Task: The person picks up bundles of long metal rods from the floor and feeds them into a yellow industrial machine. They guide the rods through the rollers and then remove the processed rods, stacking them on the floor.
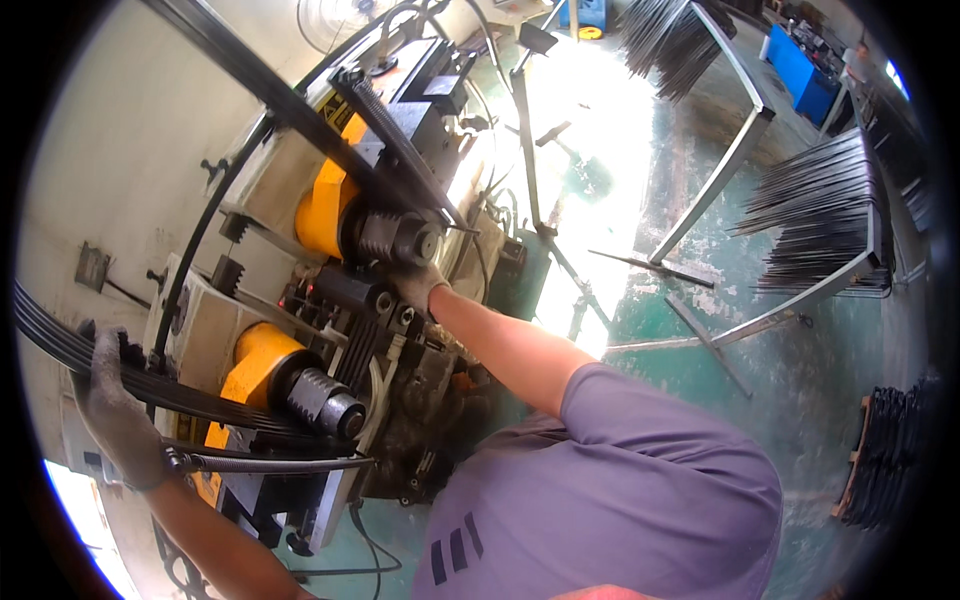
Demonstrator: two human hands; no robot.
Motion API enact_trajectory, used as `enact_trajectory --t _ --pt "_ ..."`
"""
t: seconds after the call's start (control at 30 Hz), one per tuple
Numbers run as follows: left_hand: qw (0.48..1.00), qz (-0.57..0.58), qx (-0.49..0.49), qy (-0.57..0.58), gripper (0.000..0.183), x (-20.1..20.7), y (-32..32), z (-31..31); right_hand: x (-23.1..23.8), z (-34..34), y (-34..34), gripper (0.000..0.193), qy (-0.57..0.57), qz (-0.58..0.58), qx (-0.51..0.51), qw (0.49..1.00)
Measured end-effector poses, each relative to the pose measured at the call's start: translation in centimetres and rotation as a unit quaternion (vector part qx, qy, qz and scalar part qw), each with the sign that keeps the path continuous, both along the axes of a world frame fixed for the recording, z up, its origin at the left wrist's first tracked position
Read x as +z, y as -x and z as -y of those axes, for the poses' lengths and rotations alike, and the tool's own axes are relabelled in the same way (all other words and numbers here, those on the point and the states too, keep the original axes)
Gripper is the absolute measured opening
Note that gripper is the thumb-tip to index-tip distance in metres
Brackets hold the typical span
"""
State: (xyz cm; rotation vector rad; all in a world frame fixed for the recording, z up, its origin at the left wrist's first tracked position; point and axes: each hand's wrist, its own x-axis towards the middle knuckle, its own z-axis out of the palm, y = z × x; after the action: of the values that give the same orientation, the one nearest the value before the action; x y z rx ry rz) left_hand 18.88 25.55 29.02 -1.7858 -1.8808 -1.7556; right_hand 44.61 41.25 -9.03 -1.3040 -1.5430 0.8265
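My left hand (pixel 118 425), in a grey work glove, is wrapped round a bundle of long black strips (pixel 200 397) at the left. The bundle curves in from the left rim and runs to the lower ridged roller (pixel 325 398) of a machine. My right hand (pixel 415 287), also gloved, reaches in just below the upper ridged roller (pixel 397 238). Its fingers are hidden behind the machine parts, so I cannot see what they touch. Between the rollers sits a dark cylinder (pixel 352 288). Yellow housings (pixel 325 205) back both rollers.
A long dark bar (pixel 270 85) slants across the upper left. Metal racks at the right hold many thin black rods (pixel 815 210). Loose bars (pixel 655 268) lie on the green floor. A stack of black pieces (pixel 880 455) stands far right; a person (pixel 858 65) is in the distance.
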Motion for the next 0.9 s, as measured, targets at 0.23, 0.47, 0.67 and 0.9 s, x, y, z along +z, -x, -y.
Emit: enact_trajectory --t 0.23,0.47,0.67,0.9 --pt "0.998 0.045 0.026 0.019 0.037 0.8 0.5 2.0 -6.1 -2.4 0.1 0.034 -0.075 0.011 0.03 0.997" --pt "0.991 -0.013 -0.077 0.108 0.035 1.1 4.5 3.6 -4.0 0.4 0.4 0.022 0.053 -0.306 0.055 0.949" --pt "0.993 -0.003 0.008 0.122 0.038 0.8 5.2 3.8 -2.3 0.9 0.1 0.024 0.138 -0.375 0.046 0.915" --pt "0.986 0.0 0.084 0.143 0.035 0.9 7.7 4.1 -3.4 0.4 0.2 0.03 0.113 -0.349 0.041 0.929"
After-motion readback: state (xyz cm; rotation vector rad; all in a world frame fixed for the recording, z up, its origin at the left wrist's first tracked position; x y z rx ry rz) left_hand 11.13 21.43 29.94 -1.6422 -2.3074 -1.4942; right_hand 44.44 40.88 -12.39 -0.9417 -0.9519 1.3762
